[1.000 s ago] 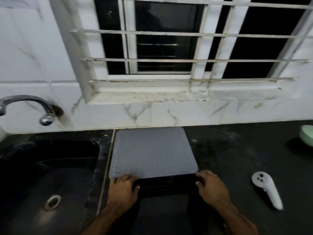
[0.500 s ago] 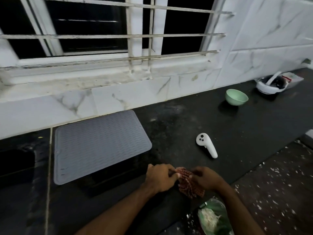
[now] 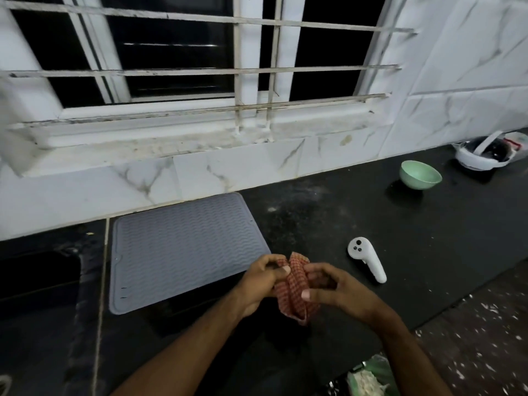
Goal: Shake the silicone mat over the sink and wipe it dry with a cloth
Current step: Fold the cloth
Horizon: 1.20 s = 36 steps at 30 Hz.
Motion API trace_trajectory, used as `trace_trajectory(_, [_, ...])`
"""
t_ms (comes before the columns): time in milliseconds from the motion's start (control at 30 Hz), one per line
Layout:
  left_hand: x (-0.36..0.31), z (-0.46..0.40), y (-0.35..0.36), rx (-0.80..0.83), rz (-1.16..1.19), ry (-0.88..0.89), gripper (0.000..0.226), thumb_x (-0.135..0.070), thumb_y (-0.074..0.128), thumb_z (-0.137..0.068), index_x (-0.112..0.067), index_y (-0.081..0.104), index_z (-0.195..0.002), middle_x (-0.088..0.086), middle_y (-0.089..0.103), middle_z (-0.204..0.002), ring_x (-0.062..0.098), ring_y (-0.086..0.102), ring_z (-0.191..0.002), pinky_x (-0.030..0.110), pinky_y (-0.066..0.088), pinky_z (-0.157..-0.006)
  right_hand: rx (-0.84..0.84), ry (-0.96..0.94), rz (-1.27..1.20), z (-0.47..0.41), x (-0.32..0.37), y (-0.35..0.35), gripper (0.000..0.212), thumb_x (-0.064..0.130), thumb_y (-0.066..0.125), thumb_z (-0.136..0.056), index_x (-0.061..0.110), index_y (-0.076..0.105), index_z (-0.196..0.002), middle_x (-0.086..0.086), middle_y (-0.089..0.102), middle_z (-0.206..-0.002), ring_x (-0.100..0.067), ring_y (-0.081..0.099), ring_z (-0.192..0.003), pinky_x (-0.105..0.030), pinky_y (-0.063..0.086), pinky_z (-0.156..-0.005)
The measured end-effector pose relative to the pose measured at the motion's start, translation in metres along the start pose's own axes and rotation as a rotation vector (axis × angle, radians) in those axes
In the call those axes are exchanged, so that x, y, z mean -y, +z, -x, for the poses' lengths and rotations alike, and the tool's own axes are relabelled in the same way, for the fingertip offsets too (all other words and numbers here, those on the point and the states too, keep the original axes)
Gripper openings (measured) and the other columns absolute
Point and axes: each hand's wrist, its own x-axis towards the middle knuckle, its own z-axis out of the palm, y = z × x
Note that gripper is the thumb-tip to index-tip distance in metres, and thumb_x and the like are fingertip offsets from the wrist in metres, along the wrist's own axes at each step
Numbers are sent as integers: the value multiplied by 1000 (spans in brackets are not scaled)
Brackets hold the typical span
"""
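Silicone mat (image 3: 183, 250): grey, flat on dark counter (image 3: 371, 224).
Cloth (image 3: 294, 287): red-checked, bunched.
Left hand (image 3: 263, 281): pinches cloth.
Right hand (image 3: 334, 290): pinches cloth.

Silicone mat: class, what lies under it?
The silicone mat lies flat on the black counter. Anything beneath it is hidden.

Checked cloth (image 3: 294, 290) between both hands, beside mat (image 3: 183, 250)
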Motion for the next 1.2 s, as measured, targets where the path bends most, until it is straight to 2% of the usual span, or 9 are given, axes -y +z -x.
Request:
trace_trajectory(267, [-19,19,-65,-159,36,84,21,-3,64,-93,-10,62,-113,11,71,-101,18,69,-86,30,57,-70,81,-154,247,-50,36,43,51,-1,75,-84,16,62,-130,-2,69,-125,-17,65,-116,-43,51,-103])
trace_trajectory(367, [-33,36,-98,-247,-130,160,32,-2,67,-88,-16,61,-117,5,69,-102,10,68,-82,21,55,-69,111,-262,486,-72,63,60,51,-2,69,-80,25,69,-123,10,70,-120,-2,65,-109,-30,53,-96])
trace_trajectory(500, [-52,69,-145,-296,-163,238,41,-13,66,-92,-24,58,-131,7,65,-119,18,66,-99,30,56,-75,215,-459,630,-93,111,101,43,14,69,-79,39,70,-114,19,70,-109,4,65,-98,-20,54,-83])
trace_trajectory(633, [-55,100,-178,-267,104,270,31,-19,63,-96,-24,63,-127,11,69,-118,23,69,-98,36,59,-69,374,-520,465,-111,148,140,32,34,80,-83,40,71,-114,17,73,-109,-1,68,-100,-21,57,-82])
trace_trajectory(733, [-49,117,-202,-363,184,323,29,-18,63,-96,-21,63,-125,10,70,-109,20,69,-91,38,57,-72,532,-401,311,-122,164,159,34,23,82,-83,29,73,-115,11,76,-109,-5,70,-102,-22,56,-85])
trace_trajectory(800, [-45,129,-217,-466,118,351,31,-20,67,-94,-22,61,-124,10,69,-110,18,71,-89,39,59,-73,506,-462,486,-131,171,174,30,24,83,-82,29,75,-112,12,76,-104,-1,70,-98,-24,55,-87])
trace_trajectory(933, [-40,157,-241,-616,-246,467,60,-38,78,-79,-32,57,-135,-3,56,-135,7,58,-121,33,52,-100,452,-689,734,-131,192,209,16,27,77,-86,31,75,-101,15,74,-99,1,66,-93,-33,54,-87])
trace_trajectory(1067, [-48,182,-256,-658,-558,553,28,-38,81,-79,-40,73,-105,-20,50,-135,-16,45,-124,5,40,-94,527,-813,699,-126,217,232,16,20,71,-88,31,73,-99,14,70,-100,-3,63,-96,-32,52,-87])
trace_trajectory(1200, [-59,198,-267,-773,-631,644,11,-29,74,-89,-28,75,-100,-14,69,-112,-2,64,-105,19,49,-91,458,-815,613,-136,229,231,14,25,72,-90,34,73,-101,17,70,-103,0,61,-99,-28,49,-86])
